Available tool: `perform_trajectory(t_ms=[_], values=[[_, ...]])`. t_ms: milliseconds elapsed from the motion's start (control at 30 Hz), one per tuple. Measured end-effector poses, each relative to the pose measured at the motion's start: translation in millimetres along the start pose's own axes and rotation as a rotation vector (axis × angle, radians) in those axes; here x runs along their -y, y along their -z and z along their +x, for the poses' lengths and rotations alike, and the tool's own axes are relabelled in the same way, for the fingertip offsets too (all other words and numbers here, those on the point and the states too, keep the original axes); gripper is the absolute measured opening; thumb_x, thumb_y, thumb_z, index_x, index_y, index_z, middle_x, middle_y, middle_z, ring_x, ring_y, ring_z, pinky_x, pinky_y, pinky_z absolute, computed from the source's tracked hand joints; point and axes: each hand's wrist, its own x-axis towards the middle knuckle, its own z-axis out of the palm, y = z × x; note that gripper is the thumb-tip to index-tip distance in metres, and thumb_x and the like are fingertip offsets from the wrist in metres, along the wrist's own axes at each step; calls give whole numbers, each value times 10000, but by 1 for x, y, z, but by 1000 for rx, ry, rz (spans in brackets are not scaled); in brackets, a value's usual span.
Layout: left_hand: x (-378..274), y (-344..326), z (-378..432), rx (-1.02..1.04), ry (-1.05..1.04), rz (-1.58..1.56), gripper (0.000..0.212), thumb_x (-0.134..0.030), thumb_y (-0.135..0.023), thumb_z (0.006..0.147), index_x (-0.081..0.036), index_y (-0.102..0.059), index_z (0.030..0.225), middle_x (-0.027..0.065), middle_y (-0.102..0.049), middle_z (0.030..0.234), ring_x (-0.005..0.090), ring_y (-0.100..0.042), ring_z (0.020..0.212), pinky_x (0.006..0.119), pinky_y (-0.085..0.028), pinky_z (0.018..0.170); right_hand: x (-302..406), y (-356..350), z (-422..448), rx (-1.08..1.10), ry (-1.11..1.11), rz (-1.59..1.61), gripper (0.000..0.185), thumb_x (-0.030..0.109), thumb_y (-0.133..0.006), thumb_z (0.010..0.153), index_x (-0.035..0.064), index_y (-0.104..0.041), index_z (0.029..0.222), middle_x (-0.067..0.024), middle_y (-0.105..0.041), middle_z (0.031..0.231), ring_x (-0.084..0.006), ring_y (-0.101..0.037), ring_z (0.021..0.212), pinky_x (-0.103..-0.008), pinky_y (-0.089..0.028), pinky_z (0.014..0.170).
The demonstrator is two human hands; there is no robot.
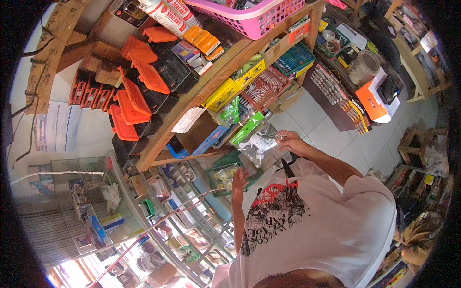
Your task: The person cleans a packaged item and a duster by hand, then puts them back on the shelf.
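A clear plastic packet [260, 145] with a green header card and white plastic parts inside hangs from my right hand [288, 141], which grips its right edge. My left hand [240, 179] is lower and to the left, apart from the packet, with fingers loosely spread and nothing seen in them. Just beyond it sits a green plastic basket [210, 175] with small packed items. Directly past the packet, more green-headed packets [230, 112] lie on a wooden shelf, beside a brown-red plastic basket [268, 88] and yellow boxes [230, 90].
Along the upper left, a wooden shelf edge [201, 84] carries orange-lidded cases [133, 104], sealant tubes [164, 16] and a pink basket [252, 21]. Glass display shelves [144, 212] stand at the lower left. Goods and a clear tub [363, 66] fill a low table at right. A person's head [419, 234] shows at lower right.
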Motion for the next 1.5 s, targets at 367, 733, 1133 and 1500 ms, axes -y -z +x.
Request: perform_trajectory(t_ms=[367,733,1133,1500], values=[[-88,-123,3,133,-78,-746,640,-504,-435,905,-37,-399,1341,157,-477,1338,353,-535,1140,520,-423,969,48,-56,-44,293,-41,-158,378,157,-631,905,46,-460,1223,-91,-630,1025,-172,-627,907,-326,-561,744],[-97,-152,-6,231,-31,-917,824,-593,-611,747,-140,-390,1398,162,-329,1462,464,-267,1336,710,-214,1028,287,-5,-72,-259,635,-320,440,313,-590,897,73,-501,1255,-62,-640,1059,-160,-617,948,-296,-488,769],[-113,-161,1,297,-141,-932,813,-599,-534,805,-109,-340,1424,183,-315,1474,451,-271,1345,691,-139,1071,452,-47,-77,6,552,-247,416,412,-542,935,63,-563,1162,-53,-653,986,-132,-620,816,-277,-489,697],[-152,-161,-1,366,-131,-960,793,-594,-471,858,-45,-329,1412,216,-357,1435,448,-301,1331,662,-186,1074,385,-76,-87,284,517,-359,624,53,-620,781,76,-375,1355,-89,-584,999,-203,-617,818,-335,-532,688]])
